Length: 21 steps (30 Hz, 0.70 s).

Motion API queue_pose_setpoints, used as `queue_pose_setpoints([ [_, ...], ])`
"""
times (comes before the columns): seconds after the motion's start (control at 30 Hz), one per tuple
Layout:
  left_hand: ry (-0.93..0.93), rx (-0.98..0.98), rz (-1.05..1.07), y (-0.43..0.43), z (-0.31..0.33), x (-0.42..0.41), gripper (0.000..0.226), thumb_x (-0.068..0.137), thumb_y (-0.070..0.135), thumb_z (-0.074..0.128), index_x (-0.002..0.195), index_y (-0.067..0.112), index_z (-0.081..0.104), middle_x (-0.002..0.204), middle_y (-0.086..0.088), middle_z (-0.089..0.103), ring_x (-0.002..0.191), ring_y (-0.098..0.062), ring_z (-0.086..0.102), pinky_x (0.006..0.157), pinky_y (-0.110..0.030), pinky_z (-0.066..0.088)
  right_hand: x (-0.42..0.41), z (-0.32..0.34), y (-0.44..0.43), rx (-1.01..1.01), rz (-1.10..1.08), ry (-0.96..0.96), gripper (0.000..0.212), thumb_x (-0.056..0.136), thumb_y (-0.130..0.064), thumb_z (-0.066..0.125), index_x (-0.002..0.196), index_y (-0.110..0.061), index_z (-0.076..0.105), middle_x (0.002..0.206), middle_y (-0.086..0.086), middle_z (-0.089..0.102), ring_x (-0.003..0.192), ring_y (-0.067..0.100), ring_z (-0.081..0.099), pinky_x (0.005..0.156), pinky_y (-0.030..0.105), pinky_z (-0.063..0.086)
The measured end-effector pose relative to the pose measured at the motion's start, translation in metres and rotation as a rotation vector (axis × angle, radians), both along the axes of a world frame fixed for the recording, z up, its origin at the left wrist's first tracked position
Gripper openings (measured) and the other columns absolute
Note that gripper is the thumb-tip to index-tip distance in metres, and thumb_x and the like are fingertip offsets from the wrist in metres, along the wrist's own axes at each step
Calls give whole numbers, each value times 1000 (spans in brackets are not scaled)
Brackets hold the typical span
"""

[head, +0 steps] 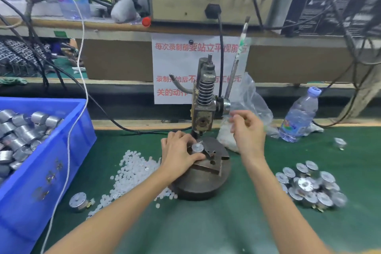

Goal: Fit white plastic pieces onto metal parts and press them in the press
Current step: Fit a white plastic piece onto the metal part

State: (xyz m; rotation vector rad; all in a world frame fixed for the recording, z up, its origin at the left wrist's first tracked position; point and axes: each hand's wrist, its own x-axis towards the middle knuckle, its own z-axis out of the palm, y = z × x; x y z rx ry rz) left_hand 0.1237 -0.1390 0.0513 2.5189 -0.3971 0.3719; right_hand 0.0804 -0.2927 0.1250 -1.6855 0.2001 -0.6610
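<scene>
A small hand press (204, 105) stands on a round dark base (206, 183) in the middle of the green mat. A round metal part (197, 148) with a white plastic piece on top sits on the base under the ram. My left hand (177, 154) holds that part from the left side. My right hand (247, 130) hovers in the air to the right of the press, below the lever (235, 72), blurred, fingers loosely curled with nothing seen in them. Loose white plastic pieces (132, 173) lie scattered left of the base.
A blue bin (47, 163) of metal parts fills the left. One metal part (78, 202) lies beside it. A pile of metal parts (311, 185) sits at the right. A plastic bag (249, 97), a water bottle (300, 115) and a white cord (70, 130) are nearby.
</scene>
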Motion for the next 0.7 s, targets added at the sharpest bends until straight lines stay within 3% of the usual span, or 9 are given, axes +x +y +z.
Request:
queue_pose_setpoints([
  [0.1,6,3,14,-2,1,-2,37,67,57,72,93,32,62,91,15,44,93,-8,31,71,-26,13,31,57,-7,-97,-86,-158,28,92,-10,49,118,-15,59,108,-6,64,93,-3,58,84,22,48],
  [0.17,18,-4,21,-2,3,-2,38,66,57,72,93,32,62,91,15,44,92,-7,29,71,-26,14,51,91,-10,-128,-22,-112,41,94,-14,48,135,-8,47,129,4,57,103,8,59,90,25,48],
  [0.2,26,-5,22,-1,3,-3,38,66,57,72,93,32,62,91,15,44,93,-7,30,72,-27,15,57,102,-11,-140,20,-73,43,94,-15,48,136,-7,45,129,6,57,96,10,60,86,25,50],
  [0.27,39,-7,22,-1,3,-3,39,65,57,73,93,32,63,92,14,45,96,-10,34,73,-27,16,59,112,-10,-223,-4,-64,34,93,-17,50,126,-7,55,107,-1,65,80,6,57,82,28,49],
  [0.33,49,-16,26,-1,2,-3,40,65,58,73,92,32,62,91,14,46,99,-11,37,73,-28,16,46,108,-6,-322,-131,-179,19,92,-20,52,98,-5,63,73,-10,57,63,-1,48,67,22,42],
  [0.4,54,-25,32,-1,2,-3,40,64,58,73,91,31,62,91,14,46,99,-12,37,73,-28,16,26,92,0,-323,-201,-333,26,93,-21,52,78,-1,57,59,-5,49,52,3,39,56,24,34],
  [0.53,55,-30,24,-1,0,-2,44,63,59,73,92,29,61,90,14,46,98,-12,38,74,-28,16,-7,56,14,-243,-223,-529,25,96,-14,48,72,-6,52,57,10,48,50,11,39,51,19,33],
  [0.63,53,-29,23,0,-1,-1,44,63,60,73,92,29,60,90,13,47,98,-12,38,74,-28,17,-15,38,24,-196,-220,-587,19,96,-22,43,78,-28,46,65,-8,49,53,20,44,52,27,38],
  [0.7,52,-33,14,-1,-2,-1,43,64,60,72,90,29,58,89,13,47,97,-12,38,74,-28,17,-14,32,26,-223,-263,-630,14,96,-22,41,84,-27,46,74,-14,49,59,13,46,58,22,39],
])
